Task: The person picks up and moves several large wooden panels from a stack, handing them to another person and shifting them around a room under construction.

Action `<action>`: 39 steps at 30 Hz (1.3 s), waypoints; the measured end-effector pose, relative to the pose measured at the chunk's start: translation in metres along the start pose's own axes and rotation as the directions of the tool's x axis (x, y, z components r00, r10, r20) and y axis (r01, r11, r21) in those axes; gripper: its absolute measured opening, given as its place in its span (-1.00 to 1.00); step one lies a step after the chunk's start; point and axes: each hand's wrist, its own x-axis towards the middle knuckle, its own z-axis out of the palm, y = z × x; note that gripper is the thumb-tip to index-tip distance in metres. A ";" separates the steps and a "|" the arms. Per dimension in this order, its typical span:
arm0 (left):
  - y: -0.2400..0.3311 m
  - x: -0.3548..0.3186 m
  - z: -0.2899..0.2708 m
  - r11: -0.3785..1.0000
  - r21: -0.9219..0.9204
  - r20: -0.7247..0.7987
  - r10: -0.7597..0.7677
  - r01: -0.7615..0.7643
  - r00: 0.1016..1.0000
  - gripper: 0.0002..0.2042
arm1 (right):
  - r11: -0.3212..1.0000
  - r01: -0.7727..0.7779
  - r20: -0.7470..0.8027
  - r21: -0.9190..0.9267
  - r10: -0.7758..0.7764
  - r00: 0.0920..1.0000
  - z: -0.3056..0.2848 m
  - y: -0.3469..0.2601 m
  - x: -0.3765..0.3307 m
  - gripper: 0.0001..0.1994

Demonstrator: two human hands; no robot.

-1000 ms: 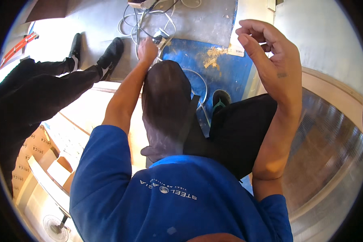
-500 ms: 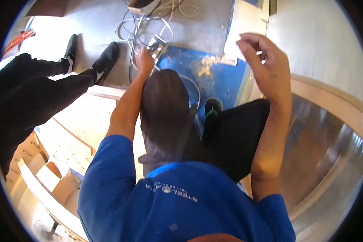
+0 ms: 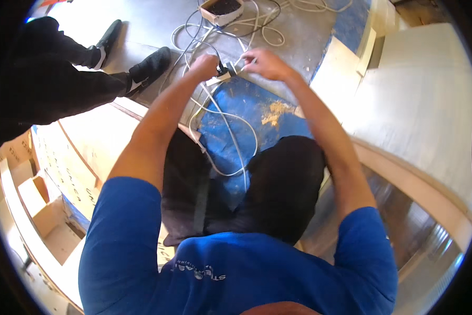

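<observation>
Both my hands meet over a white power strip (image 3: 218, 79) lying where the grey floor borders a blue sheet. My left hand (image 3: 204, 67) is closed at its left end, gripping a small black plug-like piece (image 3: 222, 70). Just right of that sits a dark grey block (image 3: 231, 68), seemingly plugged in. My right hand (image 3: 267, 64) comes in from the right with thumb and fingers pinched together close to the block. Whatever is between those fingertips is too small to make out. White cables (image 3: 226, 123) loop from the strip toward my knees.
A small open box (image 3: 223, 13) with dark contents stands beyond the tangled cords. Another person's black shoe (image 3: 151, 65) is close on the left. Sawdust (image 3: 274, 113) lies on the blue sheet (image 3: 231, 100). Pale boards (image 3: 341, 63) are at right, wooden framing (image 3: 414, 173) nearer me.
My right hand has come down from its raised place at the right to beside the power strip, its fingers pinching. My left hand stays by the strip. My knees have spread, and the view has shifted.
</observation>
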 end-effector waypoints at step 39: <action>-0.018 -0.088 0.017 0.824 -0.236 -0.343 -0.566 0.514 0.750 -0.69 | 0.996 0.021 -0.150 -0.091 -0.034 0.988 0.141 0.057 0.050 -0.38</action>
